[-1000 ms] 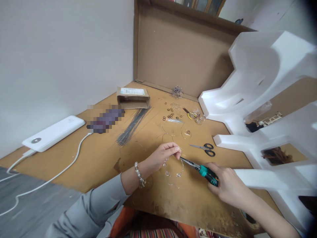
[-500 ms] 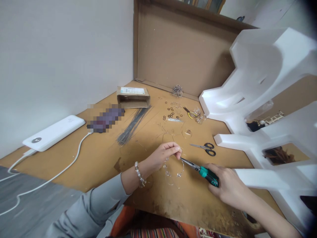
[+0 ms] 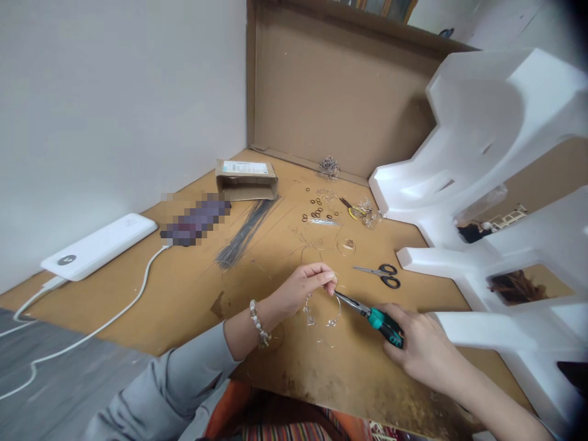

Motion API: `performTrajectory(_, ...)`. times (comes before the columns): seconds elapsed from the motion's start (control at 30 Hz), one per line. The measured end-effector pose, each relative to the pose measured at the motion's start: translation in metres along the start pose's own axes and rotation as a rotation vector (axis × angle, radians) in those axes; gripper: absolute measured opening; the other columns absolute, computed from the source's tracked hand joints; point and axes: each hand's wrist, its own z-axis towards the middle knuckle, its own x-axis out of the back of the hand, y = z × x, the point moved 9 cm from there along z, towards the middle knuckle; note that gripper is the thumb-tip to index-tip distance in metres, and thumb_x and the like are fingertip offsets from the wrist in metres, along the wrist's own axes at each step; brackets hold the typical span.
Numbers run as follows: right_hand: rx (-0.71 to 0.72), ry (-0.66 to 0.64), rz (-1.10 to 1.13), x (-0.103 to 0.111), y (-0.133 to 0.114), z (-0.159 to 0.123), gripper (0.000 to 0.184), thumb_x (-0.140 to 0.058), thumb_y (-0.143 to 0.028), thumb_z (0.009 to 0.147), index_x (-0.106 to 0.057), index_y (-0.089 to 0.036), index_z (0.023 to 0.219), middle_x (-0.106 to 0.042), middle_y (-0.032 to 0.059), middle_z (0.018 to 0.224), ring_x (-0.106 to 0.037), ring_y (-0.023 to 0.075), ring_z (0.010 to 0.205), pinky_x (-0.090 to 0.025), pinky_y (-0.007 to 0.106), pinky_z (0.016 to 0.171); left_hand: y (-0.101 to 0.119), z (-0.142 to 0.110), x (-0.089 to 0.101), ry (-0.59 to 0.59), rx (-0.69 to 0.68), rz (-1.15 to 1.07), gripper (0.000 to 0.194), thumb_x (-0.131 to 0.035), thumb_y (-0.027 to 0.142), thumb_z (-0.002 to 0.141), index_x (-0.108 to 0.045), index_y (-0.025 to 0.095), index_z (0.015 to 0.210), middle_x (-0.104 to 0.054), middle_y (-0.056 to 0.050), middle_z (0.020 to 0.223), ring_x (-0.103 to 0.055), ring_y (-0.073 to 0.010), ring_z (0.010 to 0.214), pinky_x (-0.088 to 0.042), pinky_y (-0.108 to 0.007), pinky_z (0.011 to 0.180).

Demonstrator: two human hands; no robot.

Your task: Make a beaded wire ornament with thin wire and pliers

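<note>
My left hand (image 3: pixel 309 286), with a beaded bracelet (image 3: pixel 260 323) at its wrist, pinches the upper end of a thin wire loop (image 3: pixel 340 313). Small clear beads (image 3: pixel 331 323) hang along this loop, just above the tabletop. My right hand (image 3: pixel 425 346) is wrapped round the teal and black handles of long-nose pliers (image 3: pixel 386 326). The tips of the pliers meet the wire right beside my left fingertips; the exact contact is too small to make out. Black-handled scissors (image 3: pixel 388 275) lie beyond the pliers.
A bundle of grey wires (image 3: pixel 245 236) lies before an open cardboard box (image 3: pixel 247 184). Dark rings (image 3: pixel 316 213), yellow-handled cutters (image 3: pixel 353 212) and tangled wire (image 3: pixel 329 167) are farther back. A white power bank (image 3: pixel 101 246) stands left; white foam (image 3: pixel 441 257) borders the right.
Almost nothing differs. My right hand and the pliers have shifted very slightly left, while my left hand keeps its pinch in the same place.
</note>
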Motion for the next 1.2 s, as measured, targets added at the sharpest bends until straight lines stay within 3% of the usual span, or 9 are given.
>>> performTrajectory(0.27, -0.005, -0.056, 0.142, -0.0043, 0.0022, -0.0009, 0.039, -0.045, -0.018, 0.065, -0.058, -0.024, 0.102, -0.064, -0.0001, 0.074, -0.058, 0.0167, 0.062, -0.037, 0.026, 0.059, -0.0005, 0.0003, -0.0001, 0.008, 0.015, 0.014, 0.026, -0.052, 0.033, 0.084, -0.056, 0.015, 0.066, -0.056, 0.0, 0.066, -0.05, -0.0122, 0.069, -0.038, -0.026, 0.079)
performTrajectory(0.67, 0.021, -0.027, 0.101, -0.0055, 0.0004, 0.0009, 0.045, -0.045, -0.017, 0.065, -0.057, -0.024, 0.108, -0.066, 0.0015, 0.079, -0.059, 0.0176, 0.064, -0.038, 0.026, 0.06, -0.0015, 0.0002, 0.0006, 0.01, 0.027, 0.002, 0.025, -0.052, 0.032, 0.084, -0.056, 0.015, 0.067, -0.056, 0.0, 0.066, -0.05, -0.0116, 0.069, -0.038, -0.026, 0.078)
performTrajectory(1.2, 0.045, -0.022, 0.164, -0.0044, -0.0011, -0.0017, 0.041, -0.044, -0.014, 0.065, -0.06, -0.023, 0.102, -0.066, -0.0001, 0.074, -0.059, 0.0159, 0.061, -0.037, 0.025, 0.057, 0.0004, 0.0, -0.0026, -0.009, 0.032, -0.018, 0.025, -0.052, 0.033, 0.084, -0.057, 0.014, 0.068, -0.056, 0.0, 0.065, -0.049, -0.0116, 0.068, -0.037, -0.025, 0.076)
